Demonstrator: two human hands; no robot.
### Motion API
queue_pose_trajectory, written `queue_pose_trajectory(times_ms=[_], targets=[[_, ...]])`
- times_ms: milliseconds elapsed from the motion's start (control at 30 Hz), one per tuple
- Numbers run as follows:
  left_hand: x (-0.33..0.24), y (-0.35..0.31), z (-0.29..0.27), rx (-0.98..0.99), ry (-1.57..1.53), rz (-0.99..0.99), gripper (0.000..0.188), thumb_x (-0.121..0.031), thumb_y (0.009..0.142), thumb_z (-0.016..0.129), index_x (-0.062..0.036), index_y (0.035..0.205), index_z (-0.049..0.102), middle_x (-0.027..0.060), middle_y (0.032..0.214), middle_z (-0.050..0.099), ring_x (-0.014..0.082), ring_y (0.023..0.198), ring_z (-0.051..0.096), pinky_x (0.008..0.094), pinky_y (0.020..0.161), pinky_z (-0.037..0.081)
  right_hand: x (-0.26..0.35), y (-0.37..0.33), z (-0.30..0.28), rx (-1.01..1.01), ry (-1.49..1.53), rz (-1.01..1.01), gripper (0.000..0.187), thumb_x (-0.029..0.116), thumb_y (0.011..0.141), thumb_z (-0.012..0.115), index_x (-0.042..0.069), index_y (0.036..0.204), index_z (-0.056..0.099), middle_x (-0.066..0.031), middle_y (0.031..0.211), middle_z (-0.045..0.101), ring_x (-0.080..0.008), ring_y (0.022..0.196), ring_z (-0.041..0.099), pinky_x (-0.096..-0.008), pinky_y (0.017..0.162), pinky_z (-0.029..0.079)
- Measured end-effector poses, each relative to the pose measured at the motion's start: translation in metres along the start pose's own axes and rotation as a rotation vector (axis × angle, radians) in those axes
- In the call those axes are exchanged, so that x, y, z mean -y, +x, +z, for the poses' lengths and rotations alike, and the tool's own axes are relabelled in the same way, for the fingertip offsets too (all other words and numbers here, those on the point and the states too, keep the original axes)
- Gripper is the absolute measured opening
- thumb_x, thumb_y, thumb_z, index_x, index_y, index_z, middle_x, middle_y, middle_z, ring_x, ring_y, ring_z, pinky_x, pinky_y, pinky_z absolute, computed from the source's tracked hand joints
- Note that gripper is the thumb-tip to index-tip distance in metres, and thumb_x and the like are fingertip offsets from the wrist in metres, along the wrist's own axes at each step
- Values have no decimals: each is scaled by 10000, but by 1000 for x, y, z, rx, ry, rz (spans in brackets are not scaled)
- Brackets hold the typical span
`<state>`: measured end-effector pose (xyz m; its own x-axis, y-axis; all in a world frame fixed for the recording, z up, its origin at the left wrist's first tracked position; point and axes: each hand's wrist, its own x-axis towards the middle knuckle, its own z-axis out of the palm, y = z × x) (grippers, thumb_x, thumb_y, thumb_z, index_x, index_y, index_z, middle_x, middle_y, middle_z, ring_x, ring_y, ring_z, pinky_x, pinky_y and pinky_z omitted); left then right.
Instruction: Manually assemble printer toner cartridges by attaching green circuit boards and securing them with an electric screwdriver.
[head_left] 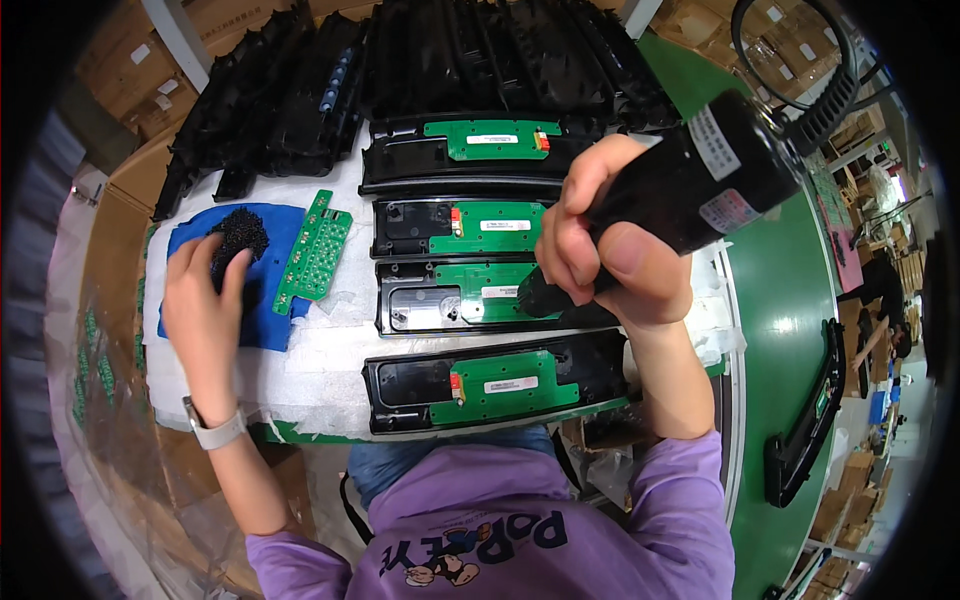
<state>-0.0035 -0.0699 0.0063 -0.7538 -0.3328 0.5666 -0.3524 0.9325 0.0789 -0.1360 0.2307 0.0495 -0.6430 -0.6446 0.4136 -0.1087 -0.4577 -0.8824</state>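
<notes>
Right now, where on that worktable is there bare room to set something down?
The white sheet shows bare between the blue cloth and the lowest black panel, and in a thin strip above that panel. Crowded: the far side, under black housings, and near the right hand, holding a black power tool.

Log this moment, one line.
left hand: fingers at black parts pile on blue cloth | right hand: holding black corded tool | nearby: black panels, green boards

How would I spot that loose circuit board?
On the white-covered worktop, find the blue cloth beneath the left hand. The loose green board slants along its right edge; unlike the green boards further right, it sits outside any black housing.
</notes>
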Motion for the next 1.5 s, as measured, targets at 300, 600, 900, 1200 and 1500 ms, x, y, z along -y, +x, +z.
queue_pose_trajectory(times_ms=[300, 600, 900, 1200, 1500], targets=[[34, -8, 0, 254, 248, -124, 161, -192, 787, 637, -32, 800, 634, 132, 812, 602, 309, 782, 585, 387, 657, 459, -2, 2, 2, -63, -53, 47, 375, 263, 742, 655, 8, 904, 433, -37, 531, 438, -106, 381, 394, -235, 366, 316], [31, -5, 9, 69, 136, -139, 131, -143, 815, 596, -16, 783, 605, 148, 772, 601, 336, 688, 573, 394, 590, 441, -4, 3, 17, -29, -104, 10, 250, 100, 677, 635, 15, 781, 425, -36, 534, 433, -93, 418, 416, -220, 399, 360], [6, 2, 20, 306, -1008, -284, 147, -125, 889, 559, 5, 841, 609, -2, 719, 588, 50, 640, 522, 184, 570, 420, -5, -1, 21, -41, -111, 10, 251, 75, 669, 660, 8, 784, 447, -40, 573, 464, -98, 473, 451, -222, 447, 388], [-108, -7, 9, 807, -1408, 17, 80, -33, 823, 580, 28, 841, 630, 61, 789, 624, 89, 689, 576, 215, 608, 461, 11, 6, -7, 53, 404, -363, 366, 343, 846, 534, 26, 1013, 460, -40, 612, 482, -134, 418, 436, -314, 504, 433], [-123, -3, 11, 747, -1303, 133, 73, -43, 773, 649, 18, 813, 650, 74, 770, 615, 119, 666, 572, 233, 599, 445, 9, 3, -11, -32, 417, -411, 344, 360, 871, 469, 48, 1016, 473, -27, 619, 487, -133, 435, 445, -323, 523, 437]])
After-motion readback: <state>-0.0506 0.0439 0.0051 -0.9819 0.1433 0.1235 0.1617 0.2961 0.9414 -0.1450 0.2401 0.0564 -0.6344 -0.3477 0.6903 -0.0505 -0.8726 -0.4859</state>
